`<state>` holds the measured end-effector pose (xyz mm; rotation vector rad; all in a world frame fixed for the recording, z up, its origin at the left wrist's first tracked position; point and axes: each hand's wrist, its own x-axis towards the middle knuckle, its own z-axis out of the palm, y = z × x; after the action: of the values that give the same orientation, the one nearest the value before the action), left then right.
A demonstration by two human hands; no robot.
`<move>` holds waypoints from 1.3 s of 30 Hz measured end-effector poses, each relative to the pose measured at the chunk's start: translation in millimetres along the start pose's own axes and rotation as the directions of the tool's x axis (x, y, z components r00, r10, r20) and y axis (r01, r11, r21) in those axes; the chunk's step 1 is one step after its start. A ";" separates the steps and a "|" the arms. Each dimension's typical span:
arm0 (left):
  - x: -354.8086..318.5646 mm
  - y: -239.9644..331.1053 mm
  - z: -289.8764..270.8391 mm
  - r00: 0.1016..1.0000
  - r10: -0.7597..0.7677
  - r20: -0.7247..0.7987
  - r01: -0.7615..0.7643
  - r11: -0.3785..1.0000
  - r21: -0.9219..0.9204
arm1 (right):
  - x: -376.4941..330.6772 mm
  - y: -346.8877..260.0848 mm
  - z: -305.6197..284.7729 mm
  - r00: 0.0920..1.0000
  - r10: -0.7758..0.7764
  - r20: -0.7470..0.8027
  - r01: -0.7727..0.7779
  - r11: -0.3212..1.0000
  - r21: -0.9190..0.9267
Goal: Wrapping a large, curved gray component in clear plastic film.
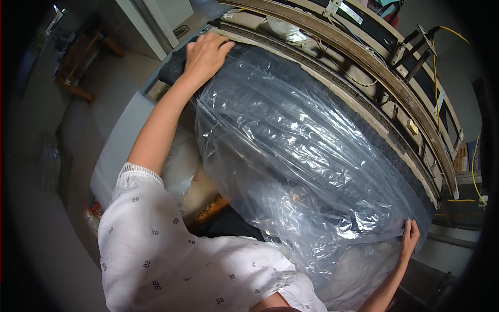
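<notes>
At 7 o'clock, nearest, is a white shirt [171, 249] with small dark marks printed all over it. Just past it, at 7 o'clock, a bit of something orange-brown [210, 207] peeks out. A big, shiny, clear plastic sheet [306, 156] fills the middle. It is full of folds and bright spots of light.

At 4 o'clock the right hand [410, 236] pinches the sheet's edge between thumb and fingers. At 11 o'clock the left hand [207, 56] rests on the dark cloth [244, 52], with its fingers bent; I cannot tell if it grips anything. The cloth lies flat under the sheet and shows along the far side.

Beyond the cloth, from 12 to 3 o'clock, a long wooden rail [382, 78] looks curved. A yellow cord [435, 99] hangs at 2 o'clock. Near 3 o'clock stands an orange-brown box [461, 160]; any print on it is too small to read. Far off at 10 o'clock, a brown wooden stand [78, 65] sits on the grey floor [115, 93].
</notes>
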<state>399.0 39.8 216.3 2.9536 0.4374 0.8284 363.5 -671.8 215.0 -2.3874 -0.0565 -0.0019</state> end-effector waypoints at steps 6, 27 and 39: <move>29.9 20.6 41.5 0.975 -0.164 0.149 0.195 0.953 -0.230 | 1.3 1.3 1.2 0.999 -0.039 0.007 0.039 0.999 -0.022; 6.6 4.1 12.4 0.981 -0.093 0.171 0.187 0.695 -0.694 | -4.3 -4.9 1.0 0.997 -0.079 0.004 0.079 0.997 0.018; -16.0 -2.6 2.1 0.951 -0.113 0.288 0.230 0.880 -0.416 | -0.7 4.2 -2.0 0.998 -0.056 0.017 0.055 0.997 0.049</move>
<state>386.3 37.9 206.1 2.5001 0.4206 0.4409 363.0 -676.3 213.6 -2.3365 -0.1300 -0.0044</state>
